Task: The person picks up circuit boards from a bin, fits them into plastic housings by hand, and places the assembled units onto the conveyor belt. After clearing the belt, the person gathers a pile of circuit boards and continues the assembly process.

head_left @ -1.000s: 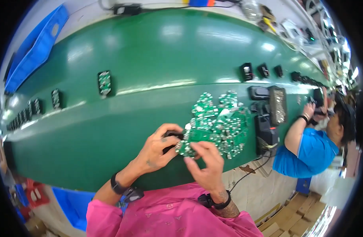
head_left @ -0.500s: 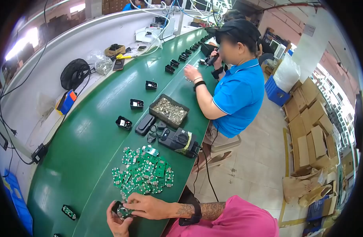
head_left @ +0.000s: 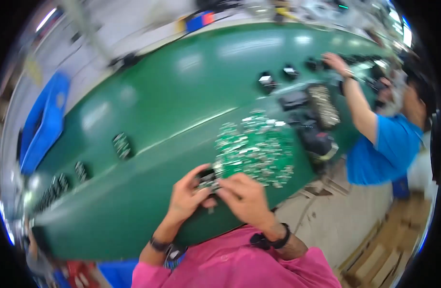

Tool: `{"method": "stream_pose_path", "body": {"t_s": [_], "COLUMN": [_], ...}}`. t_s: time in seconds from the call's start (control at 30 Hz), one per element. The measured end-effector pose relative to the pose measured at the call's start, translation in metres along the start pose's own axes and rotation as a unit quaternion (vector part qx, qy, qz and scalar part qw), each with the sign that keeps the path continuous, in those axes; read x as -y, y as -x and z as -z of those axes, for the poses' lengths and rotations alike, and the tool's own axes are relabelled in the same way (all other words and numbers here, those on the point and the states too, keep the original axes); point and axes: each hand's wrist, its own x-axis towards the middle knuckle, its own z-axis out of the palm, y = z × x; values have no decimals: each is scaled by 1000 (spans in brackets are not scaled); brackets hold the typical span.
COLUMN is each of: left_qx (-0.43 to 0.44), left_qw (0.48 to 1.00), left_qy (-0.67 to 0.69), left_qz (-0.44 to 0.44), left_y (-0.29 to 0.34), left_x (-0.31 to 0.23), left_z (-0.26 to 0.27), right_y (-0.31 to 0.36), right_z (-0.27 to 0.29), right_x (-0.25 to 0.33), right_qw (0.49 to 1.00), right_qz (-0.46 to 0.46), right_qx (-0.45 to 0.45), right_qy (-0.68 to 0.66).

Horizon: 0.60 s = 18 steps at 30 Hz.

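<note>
The picture is smeared by motion. My left hand [head_left: 186, 196] is closed round a small black plastic housing [head_left: 207, 175] above the near edge of the green table. A green circuit board [head_left: 210, 185] shows at the housing's open side, though how deep it sits I cannot tell. Bent fingers of my right hand [head_left: 245, 198] pinch at the right end of that board. Just beyond both hands lies a heap of loose green circuit boards [head_left: 256, 151].
A co-worker in a blue shirt [head_left: 386, 149] reaches over the table at right, near several black housings [head_left: 267, 81]. Between us stand a tray of small metal parts [head_left: 323, 106] and a black device [head_left: 316, 139]. Board-filled housings [head_left: 121, 146] line the left; a blue bin [head_left: 43, 122] stands beyond.
My view has swung left, so the table and heap appear turned. Both hands still hold the housing and board. The co-worker's arm now stretches across the table toward the housings.
</note>
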Motion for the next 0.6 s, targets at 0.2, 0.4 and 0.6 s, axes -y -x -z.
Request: {"method": "stream_pose_path", "body": {"t_s": [0.2, 0.4, 0.6], "left_qx": [9, 10, 18], "left_qw": [999, 999, 999], "left_qy": [39, 41, 30], "left_qz": [-8, -1, 9], "left_y": [9, 9, 7], "left_x": [7, 8, 8], "left_z": [13, 12, 13], "right_y": [-3, -8, -13], "right_z": [-24, -26, -38], "right_x": [6, 7, 10], "right_qw": [985, 986, 998], "right_qz": [-135, -135, -58], "right_qx": [25, 32, 4], "right_qy": [-105, -93, -24]}}
